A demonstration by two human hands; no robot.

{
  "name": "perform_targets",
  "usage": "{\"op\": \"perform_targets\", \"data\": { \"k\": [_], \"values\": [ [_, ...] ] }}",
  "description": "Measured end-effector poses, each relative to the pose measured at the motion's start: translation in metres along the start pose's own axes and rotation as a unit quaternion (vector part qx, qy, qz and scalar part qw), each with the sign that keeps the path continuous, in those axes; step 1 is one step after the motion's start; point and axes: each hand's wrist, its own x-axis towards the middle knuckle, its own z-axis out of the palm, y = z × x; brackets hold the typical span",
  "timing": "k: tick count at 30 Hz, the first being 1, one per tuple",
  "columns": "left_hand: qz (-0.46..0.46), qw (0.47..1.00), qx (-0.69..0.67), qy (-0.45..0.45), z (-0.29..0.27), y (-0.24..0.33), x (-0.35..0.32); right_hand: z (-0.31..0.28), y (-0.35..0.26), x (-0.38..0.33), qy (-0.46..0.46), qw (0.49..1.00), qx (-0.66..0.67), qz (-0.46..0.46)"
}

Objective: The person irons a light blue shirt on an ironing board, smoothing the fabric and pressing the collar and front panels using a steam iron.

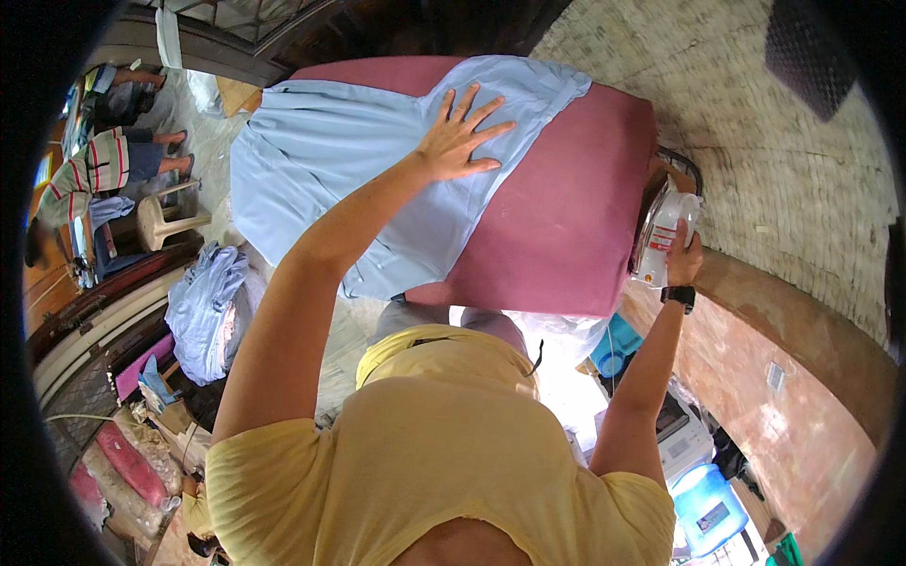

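Note:
A light blue garment (349, 160) lies spread over the left and far part of a pink padded ironing board (566, 208). My left hand (464, 137) rests flat on the garment with its fingers spread. At the board's right end, my right hand (686, 260) is wrapped round a white iron (663, 236) with red markings. The iron is beside a dark wire frame (684, 168) at that end, off the garment. My fingers hide part of its handle. A dark watch is on my right wrist.
Left of me lies a heap of blue garments (203, 311). Beyond it stand a beige plastic stool (165, 217) and a person in a striped shirt (94, 165). A low wall (793, 368) curves along the right. A blue container (708, 509) stands at lower right.

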Motion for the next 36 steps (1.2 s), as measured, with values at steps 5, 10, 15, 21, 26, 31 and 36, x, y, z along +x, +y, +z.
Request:
{"op": "perform_targets", "data": {
  "k": [5,10,15,21,26,31,36],
  "values": [
    [-0.037,0.996,0.019,-0.077,-0.007,-0.004,0.007,-0.027,-0.115,-0.023,-0.057,0.992,0.059,0.096],
    [-0.172,0.941,-0.150,-0.251,-0.017,-0.037,0.044,-0.015,-0.246,-0.065,-0.169,0.965,0.184,0.080],
    [-0.263,0.756,-0.562,-0.208,-0.076,-0.075,0.076,0.099,-0.324,-0.087,-0.252,0.935,0.220,0.119],
    [-0.331,0.751,-0.571,-0.031,-0.059,-0.154,0.069,0.212,-0.350,-0.106,-0.122,0.985,0.080,-0.092],
    [-0.243,0.881,-0.398,-0.079,-0.018,-0.177,0.038,0.202,-0.344,-0.103,-0.142,0.986,0.012,-0.086],
    [-0.289,0.932,-0.210,-0.055,-0.039,-0.098,0.068,0.178,-0.295,-0.099,-0.117,0.992,0.017,-0.039],
    [-0.300,0.914,-0.268,0.056,-0.010,-0.120,0.068,0.160,-0.285,-0.082,-0.198,0.965,-0.038,-0.170]
  ]
}}
